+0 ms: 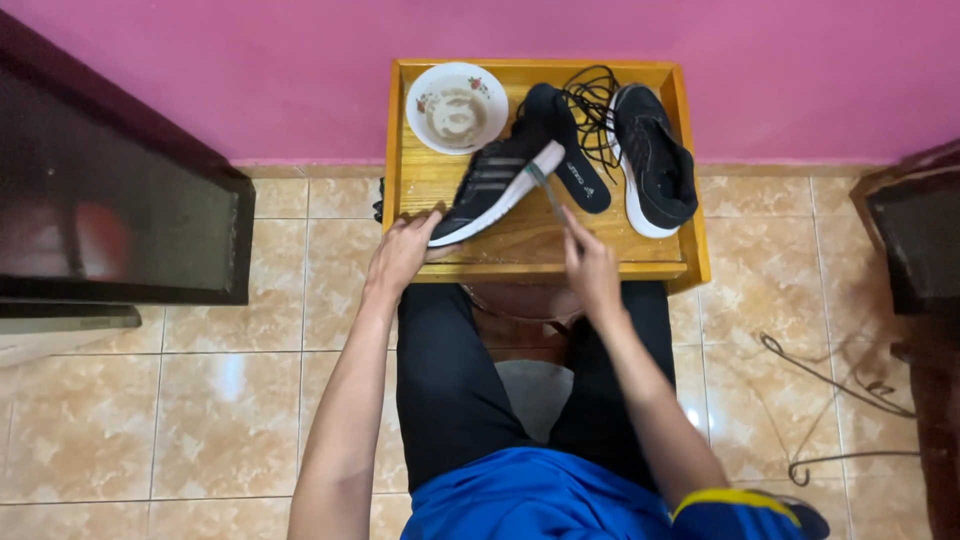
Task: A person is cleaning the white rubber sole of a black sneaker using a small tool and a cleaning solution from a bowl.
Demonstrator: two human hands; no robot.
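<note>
A black sneaker with a white sole [490, 185] lies tilted on a small wooden table [430, 175]. My left hand [402, 252] grips its toe end at the table's front edge. My right hand [590, 265] holds a thin brush [545, 190], whose tip rests against the sneaker's heel sole. A black insole [575, 160] lies just behind the shoe. A second black sneaker [652, 158] lies at the table's right, with loose black laces [590, 100] bunched beside it.
A white bowl of cloudy liquid [456, 107] stands at the table's back left. Behind is a pink wall [250, 70]. Dark furniture [110, 200] stands left and right. A black cord [830, 380] trails over the tiled floor at the right.
</note>
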